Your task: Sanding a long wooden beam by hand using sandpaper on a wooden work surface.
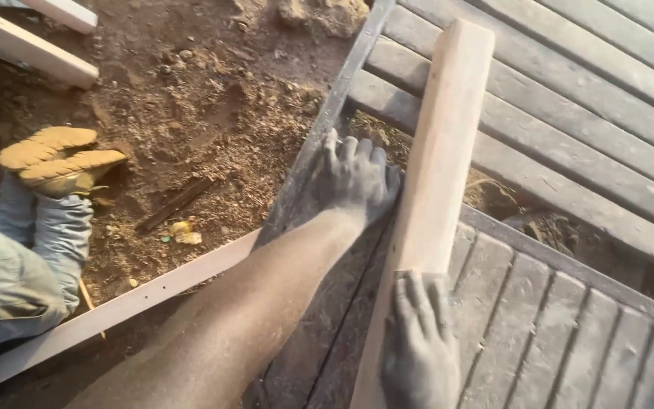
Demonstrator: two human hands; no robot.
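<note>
A long pale wooden plank [437,151] lies lengthwise over a grey slatted wooden platform [569,98]. My left hand [353,178], dusty, rests palm down with fingers spread on the platform's dark frame rail [319,129], its thumb side touching the plank's left edge. My left forearm reaches in from the lower left. My right hand [418,344] lies flat on top of the plank's near end, fingers apart and pointing away from me. Neither hand is wrapped around anything.
Dirt ground with sawdust [206,113] spreads left of the platform. A thin white batten [138,291] lies across it, and white planks [32,49] lie at the top left. A person's grey-trousered legs and tan shoes [58,159] are at the left. A dark stick [172,204] lies nearby.
</note>
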